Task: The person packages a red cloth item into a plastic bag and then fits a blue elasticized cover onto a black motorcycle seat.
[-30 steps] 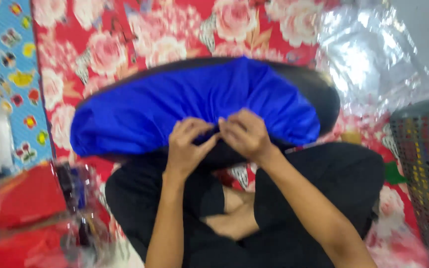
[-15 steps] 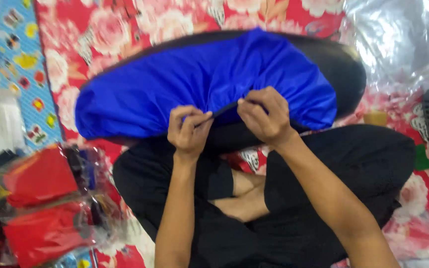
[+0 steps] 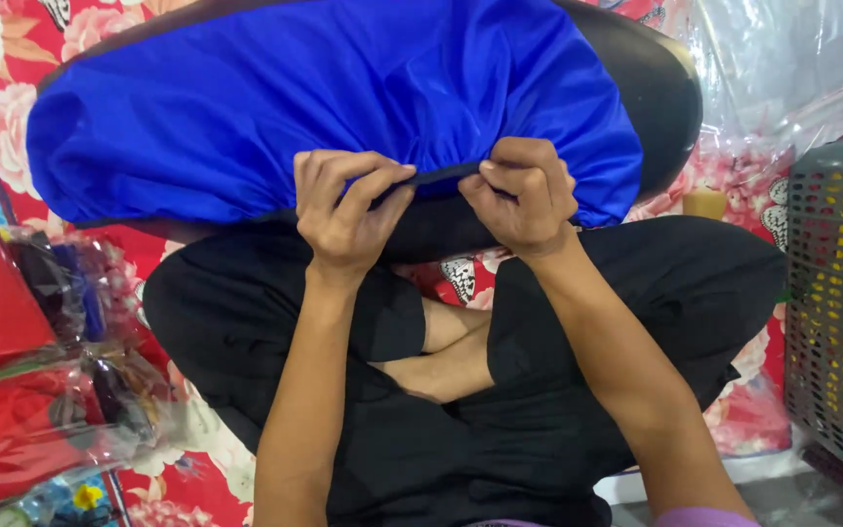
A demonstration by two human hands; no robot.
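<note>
Blue cover's (image 3: pixel 343 93) hem pinched between both hands.

A glossy royal-blue fabric cover (image 3: pixel 324 107), gathered into pleats at its dark hem, stretches over a black oval cushion (image 3: pixel 661 93); the left hand (image 3: pixel 343 210) and right hand (image 3: pixel 524 195) pinch that hem.

- A seated person's left hand (image 3: pixel 343 210) and right hand (image 3: pixel 524 195) pinched the dark elastic hem (image 3: pixel 438 177) of a blue fabric cover (image 3: pixel 324 98) stretched over a black rounded cushion (image 3: pixel 656 88).
- The cushion rested across the person's crossed legs, clad in black trousers (image 3: pixel 636 293).
- Clear-wrapped red packets (image 3: pixel 12 390) lay to the left on a red floral mat (image 3: pixel 2 49).
- A grey perforated basket (image 3: pixel 841 303) stood at right, beneath crumpled clear plastic sheeting (image 3: pixel 782 59).
</note>
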